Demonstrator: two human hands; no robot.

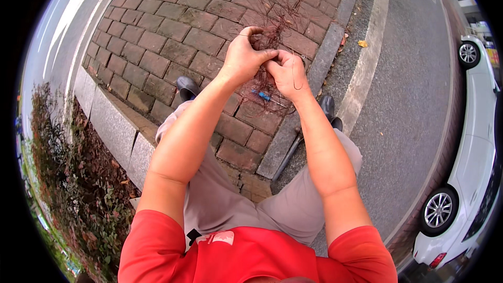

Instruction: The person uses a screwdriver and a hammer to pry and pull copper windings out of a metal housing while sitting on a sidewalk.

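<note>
A loose tangle of thin reddish-brown wire (pixel 285 20) is spread over the brick paving ahead of me. Above it my left hand (pixel 242 56) is closed, with its index finger curled and its thumb meeting the other hand's fingertips. My right hand (pixel 289 75) pinches a thin wire, and a narrow loop of it hangs over the back of that hand. The exact grip point between the fingertips is too small to make out. Below the hands, a screwdriver with a blue handle (pixel 261 95) lies among the strands.
A dark metal bar-like tool (pixel 286 158) leans by the grey kerb (pixel 277 149) between my legs. My shoes flank the wire. Shrubs (pixel 78 178) grow behind a stone edging (pixel 115 120) at left. A road and a white car (pixel 471 152) are at right.
</note>
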